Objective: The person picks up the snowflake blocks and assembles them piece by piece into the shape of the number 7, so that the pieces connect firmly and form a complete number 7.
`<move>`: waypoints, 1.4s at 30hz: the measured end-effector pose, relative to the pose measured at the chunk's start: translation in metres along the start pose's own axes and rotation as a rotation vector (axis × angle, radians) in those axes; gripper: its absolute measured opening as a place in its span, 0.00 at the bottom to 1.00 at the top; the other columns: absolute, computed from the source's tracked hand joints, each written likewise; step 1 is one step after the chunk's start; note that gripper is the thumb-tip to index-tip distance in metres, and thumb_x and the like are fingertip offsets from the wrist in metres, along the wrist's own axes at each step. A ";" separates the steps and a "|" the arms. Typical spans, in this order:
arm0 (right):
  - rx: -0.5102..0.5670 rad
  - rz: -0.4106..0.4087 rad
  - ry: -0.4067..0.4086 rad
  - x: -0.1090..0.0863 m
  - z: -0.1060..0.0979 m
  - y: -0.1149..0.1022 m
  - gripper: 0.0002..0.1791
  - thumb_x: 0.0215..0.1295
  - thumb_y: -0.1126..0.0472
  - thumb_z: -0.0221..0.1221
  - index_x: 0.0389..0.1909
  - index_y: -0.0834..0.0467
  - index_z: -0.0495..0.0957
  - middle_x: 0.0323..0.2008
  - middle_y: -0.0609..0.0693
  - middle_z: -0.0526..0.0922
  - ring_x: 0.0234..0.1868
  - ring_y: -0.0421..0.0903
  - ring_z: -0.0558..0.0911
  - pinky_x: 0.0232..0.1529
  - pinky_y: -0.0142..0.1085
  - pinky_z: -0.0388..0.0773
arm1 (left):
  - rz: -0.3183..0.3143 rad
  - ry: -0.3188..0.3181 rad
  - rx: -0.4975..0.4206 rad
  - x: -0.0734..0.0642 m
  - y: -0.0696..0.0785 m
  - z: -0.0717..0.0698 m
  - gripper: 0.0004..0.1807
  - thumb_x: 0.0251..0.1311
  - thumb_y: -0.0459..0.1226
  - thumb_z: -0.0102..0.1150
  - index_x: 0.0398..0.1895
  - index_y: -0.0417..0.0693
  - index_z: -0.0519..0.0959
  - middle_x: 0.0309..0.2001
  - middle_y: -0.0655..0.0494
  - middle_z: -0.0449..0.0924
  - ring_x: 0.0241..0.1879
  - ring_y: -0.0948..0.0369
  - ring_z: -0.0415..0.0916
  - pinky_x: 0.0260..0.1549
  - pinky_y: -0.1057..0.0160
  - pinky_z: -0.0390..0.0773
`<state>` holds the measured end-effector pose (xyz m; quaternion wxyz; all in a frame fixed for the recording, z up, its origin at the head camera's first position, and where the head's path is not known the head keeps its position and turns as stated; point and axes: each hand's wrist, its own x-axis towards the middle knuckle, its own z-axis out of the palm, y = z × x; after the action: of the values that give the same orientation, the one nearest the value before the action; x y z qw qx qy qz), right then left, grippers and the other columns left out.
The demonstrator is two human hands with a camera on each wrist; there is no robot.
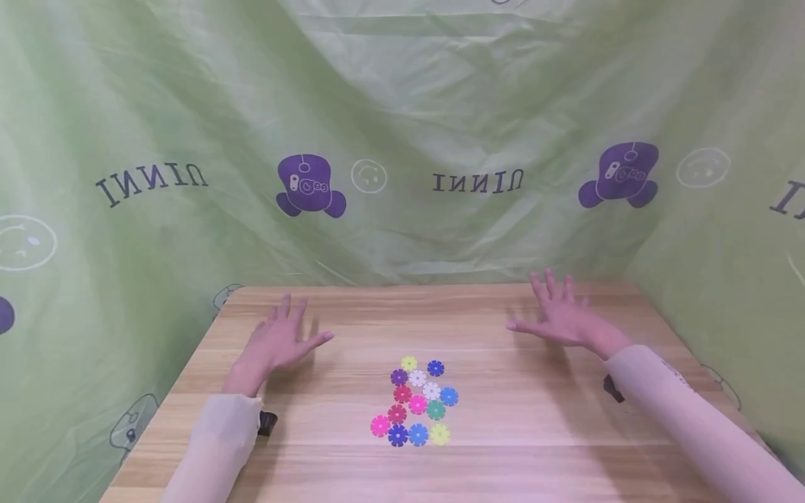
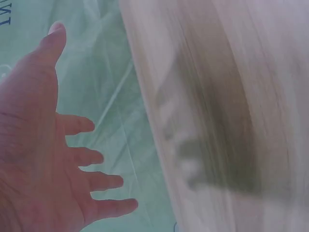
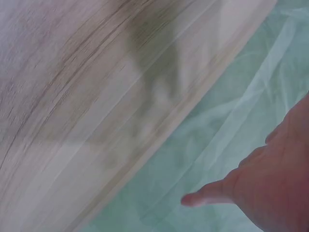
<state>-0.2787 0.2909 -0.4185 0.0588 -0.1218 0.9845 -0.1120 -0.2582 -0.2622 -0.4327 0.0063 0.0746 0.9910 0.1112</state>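
Observation:
Several flat, notched plastic discs lie in a loose cluster near the middle of the table, among them a purple disc (image 1: 399, 377), a green disc (image 1: 436, 410), a pink disc (image 1: 380, 425) and a yellow disc (image 1: 439, 434). To the left of them, my left hand (image 1: 274, 345) hovers above the wood with fingers spread and holds nothing. My right hand (image 1: 562, 318) is raised over the far right part of the table, fingers spread, also holding nothing. Both palms show in part in the wrist views, the left hand (image 2: 43, 154) with thumb and fingers apart.
The wooden table (image 1: 503, 461) reaches back to a green curtain (image 1: 402, 91) with purple bear prints, which hangs behind it and along both sides. Shadows of the hands fall on the tabletop. Each wrist carries a small black device, such as the left one (image 1: 267, 423).

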 end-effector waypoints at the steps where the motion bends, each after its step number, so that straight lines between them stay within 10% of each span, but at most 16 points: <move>1: 0.008 -0.004 0.001 0.000 0.000 -0.001 0.69 0.65 0.18 0.49 0.84 0.59 0.25 0.81 0.72 0.20 0.75 0.88 0.28 0.64 0.86 0.33 | 0.007 0.006 0.006 -0.001 0.001 0.000 0.61 0.65 0.76 0.45 0.85 0.43 0.47 0.84 0.30 0.35 0.79 0.23 0.43 0.73 0.22 0.54; 10: 0.149 -0.048 0.074 -0.004 -0.001 -0.022 0.67 0.63 0.20 0.56 0.82 0.67 0.44 0.75 0.80 0.50 0.73 0.78 0.58 0.65 0.78 0.67 | 0.068 0.078 -0.045 -0.009 0.019 -0.003 0.55 0.67 0.72 0.50 0.80 0.39 0.61 0.70 0.24 0.66 0.61 0.31 0.77 0.55 0.32 0.81; 20: 0.285 -0.149 0.095 -0.009 0.015 -0.070 0.59 0.64 0.27 0.63 0.78 0.66 0.56 0.69 0.72 0.65 0.67 0.67 0.70 0.64 0.67 0.75 | 0.077 0.094 -0.106 -0.022 0.046 0.006 0.29 0.73 0.53 0.60 0.60 0.37 0.79 0.53 0.39 0.82 0.49 0.45 0.84 0.50 0.42 0.85; 27: 0.344 -0.215 0.056 -0.012 0.029 -0.094 0.45 0.67 0.42 0.69 0.72 0.67 0.67 0.64 0.69 0.73 0.63 0.65 0.76 0.62 0.61 0.80 | 0.041 0.013 -0.326 -0.028 0.068 0.028 0.18 0.72 0.48 0.63 0.50 0.42 0.85 0.26 0.54 0.77 0.26 0.60 0.72 0.30 0.60 0.76; 42: 0.510 -0.264 0.031 -0.009 0.042 -0.117 0.22 0.64 0.56 0.73 0.52 0.64 0.82 0.47 0.58 0.88 0.44 0.45 0.85 0.44 0.36 0.84 | 0.142 -0.048 -0.523 -0.022 0.106 0.046 0.11 0.68 0.44 0.68 0.43 0.45 0.86 0.34 0.56 0.83 0.34 0.63 0.77 0.36 0.66 0.80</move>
<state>-0.2375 0.1741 -0.4312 0.0574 -0.2287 0.9008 -0.3646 -0.2195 -0.1527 -0.4541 0.0412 0.1424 0.9204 0.3617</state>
